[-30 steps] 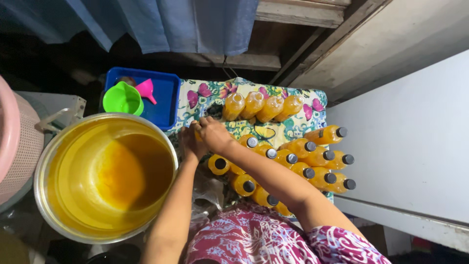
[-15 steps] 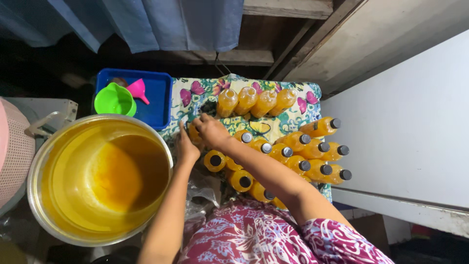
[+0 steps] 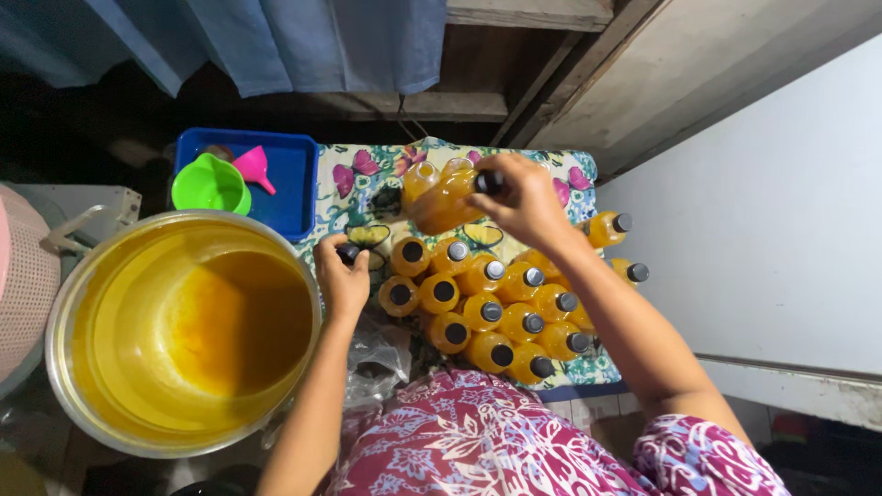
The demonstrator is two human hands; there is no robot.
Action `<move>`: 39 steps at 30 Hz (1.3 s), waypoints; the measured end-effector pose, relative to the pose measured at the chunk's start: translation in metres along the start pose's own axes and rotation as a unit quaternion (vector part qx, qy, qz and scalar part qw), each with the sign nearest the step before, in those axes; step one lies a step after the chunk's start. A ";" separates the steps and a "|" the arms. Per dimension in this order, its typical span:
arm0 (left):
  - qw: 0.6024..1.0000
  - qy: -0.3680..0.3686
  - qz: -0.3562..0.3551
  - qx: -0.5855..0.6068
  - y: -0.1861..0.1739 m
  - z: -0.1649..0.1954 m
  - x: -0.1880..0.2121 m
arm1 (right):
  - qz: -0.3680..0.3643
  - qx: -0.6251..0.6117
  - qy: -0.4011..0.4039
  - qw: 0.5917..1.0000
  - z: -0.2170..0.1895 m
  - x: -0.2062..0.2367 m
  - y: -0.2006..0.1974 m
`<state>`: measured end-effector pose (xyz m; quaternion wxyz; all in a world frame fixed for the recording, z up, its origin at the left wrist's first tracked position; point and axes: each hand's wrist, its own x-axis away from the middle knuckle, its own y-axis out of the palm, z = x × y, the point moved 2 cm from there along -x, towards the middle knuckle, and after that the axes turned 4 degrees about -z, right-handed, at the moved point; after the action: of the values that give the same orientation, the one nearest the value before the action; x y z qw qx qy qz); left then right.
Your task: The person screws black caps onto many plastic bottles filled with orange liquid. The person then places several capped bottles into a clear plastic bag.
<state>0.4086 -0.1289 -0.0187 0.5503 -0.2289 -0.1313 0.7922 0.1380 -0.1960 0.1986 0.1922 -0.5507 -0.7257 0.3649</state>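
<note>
My right hand point(image 3: 525, 204) grips a bottle of orange liquid point(image 3: 447, 200) by its black-capped neck, lifted and tilted above the flowered cloth point(image 3: 367, 184). My left hand point(image 3: 342, 280) rests at the cloth's left edge, fingers closed on a small black cap point(image 3: 348, 252). Several black-capped bottles of orange liquid point(image 3: 478, 308) stand packed together just right of my left hand. More capped bottles point(image 3: 627, 246) lie on their sides at the right. Part of the far row is hidden behind the raised bottle.
A large metal pot point(image 3: 64, 303) of yellow-orange liquid sits at the left. Behind it a blue tray point(image 3: 289, 184) holds a green bowl point(image 3: 209, 186) and a pink funnel point(image 3: 254, 167). A white wall point(image 3: 763, 230) closes the right side. A crumpled clear plastic bag point(image 3: 378, 354) lies near my lap.
My right hand has moved away from the left hand and lifted one bottle up off the cloth toward the far side. The left hand stayed near the cloth's left edge.
</note>
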 end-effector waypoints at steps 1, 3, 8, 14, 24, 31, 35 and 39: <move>1.000 0.004 0.001 0.008 0.000 0.008 -0.001 | 0.007 0.006 0.003 1.000 0.001 0.006 -0.013; 1.000 0.011 0.003 0.026 0.000 0.025 -0.002 | 0.021 0.034 -0.002 0.999 0.009 0.019 -0.028; 0.992 -0.041 -0.058 0.102 0.002 0.056 -0.003 | 0.017 0.096 0.080 0.992 0.062 0.044 -0.020; 0.980 -0.003 -0.079 0.180 0.010 0.071 -0.003 | -0.006 0.147 0.111 0.983 0.134 0.067 0.018; 0.934 -0.103 -0.148 0.308 0.035 0.073 0.002 | -0.052 0.179 0.156 0.970 0.166 0.078 0.056; 0.914 -0.119 -0.213 0.325 0.057 0.083 0.002 | -0.083 0.120 -0.018 0.989 0.090 0.061 0.031; 0.892 -0.129 -0.285 0.327 0.071 0.098 -0.006 | -0.167 -0.106 0.008 0.980 0.042 0.049 0.029; 0.865 -0.143 -0.332 0.348 0.079 0.103 -0.024 | -0.155 -0.102 -0.012 0.983 0.030 0.034 0.035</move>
<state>0.2992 -0.1753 0.0386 0.8001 0.1500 0.0075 0.5808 0.1297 -0.1695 0.1491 0.1806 -0.4436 -0.8381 0.2613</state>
